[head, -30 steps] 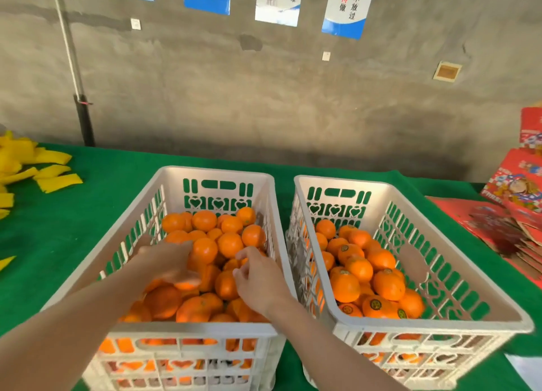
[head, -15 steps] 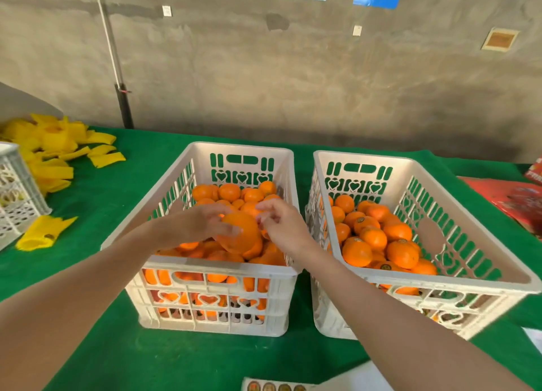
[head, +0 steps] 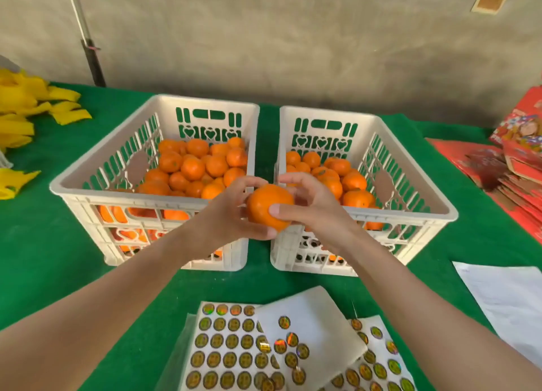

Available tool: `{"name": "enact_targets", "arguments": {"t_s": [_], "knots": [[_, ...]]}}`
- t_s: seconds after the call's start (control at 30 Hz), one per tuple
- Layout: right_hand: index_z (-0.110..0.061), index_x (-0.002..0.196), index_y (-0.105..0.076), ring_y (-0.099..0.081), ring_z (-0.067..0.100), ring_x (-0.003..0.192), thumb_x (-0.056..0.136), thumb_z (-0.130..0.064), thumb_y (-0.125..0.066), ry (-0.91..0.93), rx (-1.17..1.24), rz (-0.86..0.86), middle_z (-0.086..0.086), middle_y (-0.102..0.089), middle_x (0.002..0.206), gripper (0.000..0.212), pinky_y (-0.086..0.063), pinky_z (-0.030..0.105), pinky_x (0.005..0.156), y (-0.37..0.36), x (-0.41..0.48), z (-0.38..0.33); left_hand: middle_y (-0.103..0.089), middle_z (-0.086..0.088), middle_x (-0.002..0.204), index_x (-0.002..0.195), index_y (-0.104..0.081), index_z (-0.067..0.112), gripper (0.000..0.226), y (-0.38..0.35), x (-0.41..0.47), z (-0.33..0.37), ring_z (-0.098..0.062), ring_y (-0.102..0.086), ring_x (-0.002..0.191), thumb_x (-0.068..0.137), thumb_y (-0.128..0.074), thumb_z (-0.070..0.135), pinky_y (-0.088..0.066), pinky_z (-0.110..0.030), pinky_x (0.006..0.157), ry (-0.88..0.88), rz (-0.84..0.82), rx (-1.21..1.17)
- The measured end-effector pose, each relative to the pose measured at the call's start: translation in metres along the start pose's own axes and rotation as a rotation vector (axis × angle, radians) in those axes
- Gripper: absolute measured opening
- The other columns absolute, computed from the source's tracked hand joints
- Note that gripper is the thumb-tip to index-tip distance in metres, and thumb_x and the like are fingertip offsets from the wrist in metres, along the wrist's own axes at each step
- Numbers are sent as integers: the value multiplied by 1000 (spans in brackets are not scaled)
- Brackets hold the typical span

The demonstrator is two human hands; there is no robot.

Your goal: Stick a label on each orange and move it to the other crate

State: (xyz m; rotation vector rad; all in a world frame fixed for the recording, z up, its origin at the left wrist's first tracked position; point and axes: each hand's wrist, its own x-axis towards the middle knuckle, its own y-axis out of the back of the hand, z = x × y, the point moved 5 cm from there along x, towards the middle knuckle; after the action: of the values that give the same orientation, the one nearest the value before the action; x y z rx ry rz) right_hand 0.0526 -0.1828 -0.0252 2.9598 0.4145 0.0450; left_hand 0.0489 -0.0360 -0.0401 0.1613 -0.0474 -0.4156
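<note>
Left hand (head: pixel 231 216) and right hand (head: pixel 315 211) clasp one round orange fruit (head: pixel 267 206) with curled fingers before the gap between the white slotted plastic left crate (head: pixel 105 139) and its matching right crate (head: pixel 416 166), probably steadying it for a round foil label (head: pixel 284 322) from the sticker sheets (head: pixel 228 343) nearby.

At frame centre, the left hand (head: pixel 231 214) and right hand (head: pixel 315 205) grip one orange (head: pixel 268 207) between them, above the gap between the left crate (head: pixel 88 185) and right crate (head: pixel 425 202). Label sheets (head: pixel 231 346) lie at the bottom on the green bench (head: pixel 44 244).
</note>
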Motion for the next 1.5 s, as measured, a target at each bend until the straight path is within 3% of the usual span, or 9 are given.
{"name": "enact_targets", "arguments": {"t_s": [0.13, 0.3, 0.43, 0.57, 0.83, 1.0, 1.17, 1.33, 1.5], "knots": [[-25, 114, -52, -60, 13, 92, 72, -26, -81, -29, -190, -3, 4, -62, 105, 51, -48, 24, 70, 10, -22, 28, -60, -6, 116, 120, -50, 28, 68, -42, -16, -27, -20, -68, 97, 62, -86, 31, -57, -28, 74, 162, -81, -147], [-14, 117, -57, -61, 15, 100, 96, -20, -53, -131, -294, -87, 4, -63, 116, 22, -51, 25, 82, 19, -38, 92, -56, -6, 113, 117, -51, 26, 66, -48, -37, -72, -26, -64, 98, 63, -86, 12, -57, -33, 79, 323, 166, -148], [-16, 142, -40, -37, 17, 135, 95, -3, -43, -262, -795, -416, 2, -42, 146, 49, -27, 24, 111, 4, -44, 163, -55, -14, 117, 124, -49, 13, 76, -44, -53, -96, -31, -60, 103, 55, -78, -3, -57, -33, 72, 423, 293, -530], [-33, 149, -18, -28, 31, 137, 85, -8, -48, -329, -992, -604, 4, -39, 147, 75, -30, 44, 112, -17, -37, 186, -58, -14, 116, 110, -54, 11, 56, -43, -61, -101, -30, -60, 105, 57, -74, 8, -59, -31, 67, 421, 336, -689], [-18, 119, -58, -56, 19, 103, 87, -7, -57, -234, -783, -462, 6, -57, 117, 34, -47, 26, 84, 7, -23, 169, -57, -19, 122, 122, -53, 13, 64, -53, -68, -115, -35, -58, 107, 64, -75, -4, -51, -41, 80, 443, 301, -849], [-8, 102, -64, -61, 18, 103, 88, -3, -61, -166, -593, -379, 7, -64, 109, 15, -49, 34, 93, 36, -19, 139, -60, -15, 115, 126, -57, 21, 84, -62, -61, -112, -31, -60, 99, 49, -71, -11, -48, -34, 76, 403, 235, -716], [-6, 105, -64, -64, 11, 90, 88, -4, -60, -167, -454, -237, 6, -67, 105, 18, -52, 27, 80, 53, -24, 118, -72, -10, 103, 118, -57, 11, 107, -69, -47, -103, -24, -69, 93, 20, -97, 30, -53, -32, 76, 382, 205, -748], [-8, 105, -65, -64, 15, 90, 87, -2, -60, -210, -387, -198, -4, -63, 100, 20, -55, 26, 73, 53, -35, 115, -62, -9, 120, 122, -54, 24, 115, -76, -32, -101, -28, -58, 111, 18, -91, 57, -36, -45, 102, 450, 136, -687], [-22, 109, -55, -55, 8, 78, 86, -11, -65, -222, -428, -124, -12, -53, 91, 28, -46, 18, 63, 51, -44, 115, -73, -7, 97, 115, -58, 22, 107, -89, -21, -97, -24, -70, 87, 19, -93, 52, -54, -33, 70, 469, 91, -690]]}}
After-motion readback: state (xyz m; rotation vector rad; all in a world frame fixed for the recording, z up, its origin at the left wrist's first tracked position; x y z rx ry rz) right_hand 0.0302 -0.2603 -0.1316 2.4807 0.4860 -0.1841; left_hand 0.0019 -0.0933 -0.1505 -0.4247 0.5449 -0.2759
